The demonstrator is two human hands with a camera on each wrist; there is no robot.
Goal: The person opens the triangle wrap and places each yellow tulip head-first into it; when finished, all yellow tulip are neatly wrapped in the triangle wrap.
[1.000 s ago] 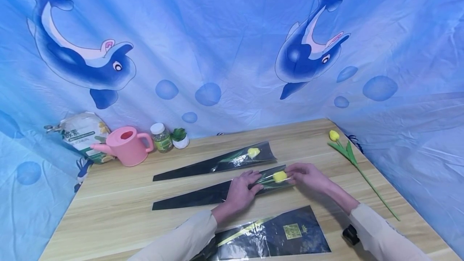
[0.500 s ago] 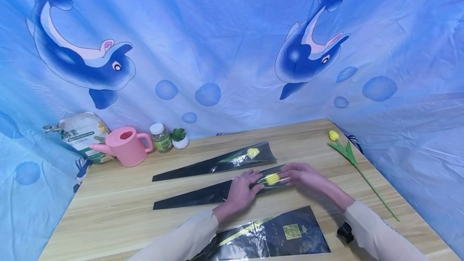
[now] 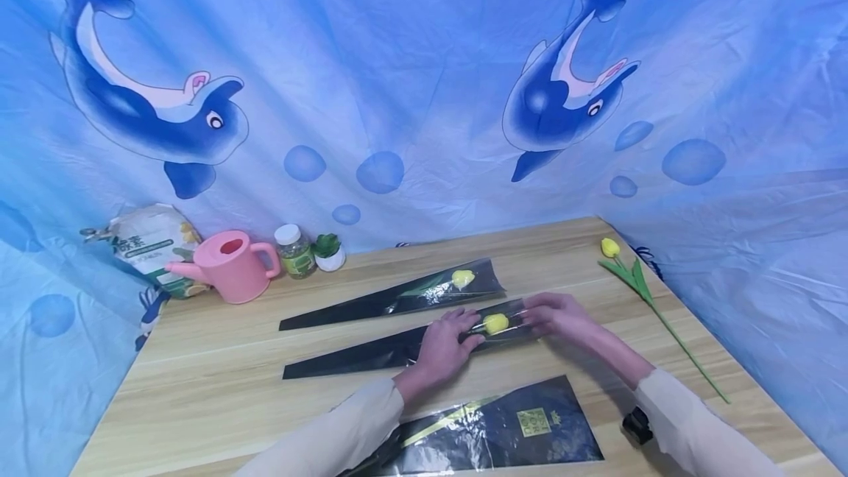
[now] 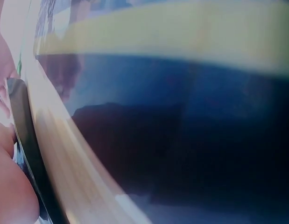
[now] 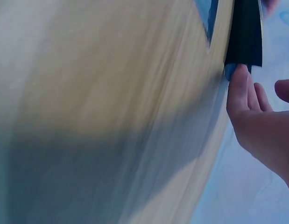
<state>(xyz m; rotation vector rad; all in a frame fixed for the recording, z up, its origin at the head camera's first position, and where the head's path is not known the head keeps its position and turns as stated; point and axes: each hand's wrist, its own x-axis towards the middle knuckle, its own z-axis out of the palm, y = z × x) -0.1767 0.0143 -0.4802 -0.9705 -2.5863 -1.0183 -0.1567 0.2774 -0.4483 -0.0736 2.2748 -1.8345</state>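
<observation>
Both hands are at the middle sleeve (image 3: 371,352), a dark, tapering wrap lying across the tabletop (image 3: 218,403), its narrow end to the left. The left hand (image 3: 442,348) rests on it with fingers spread, pressing rather than gripping. The right hand (image 3: 559,317) is at the wide right end; its fingertips touch the edge there, and from the right wrist I see the thumb standing well apart from them. Between the two hands a yellow tulip (image 3: 495,324) shows through the sleeve's clear front, just right of the left hand and near the right hand's fingers. Beyond lies the far sleeve (image 3: 351,311), with its own yellow bloom (image 3: 462,279); on the near side is a gold-printed sleeve (image 3: 503,425), partly under the left forearm. A loose tulip (image 3: 642,285) lies at the far right. At the far left stand a pink watering can (image 3: 235,271), a jar (image 3: 296,256) and a small potted plant (image 3: 329,252).
</observation>
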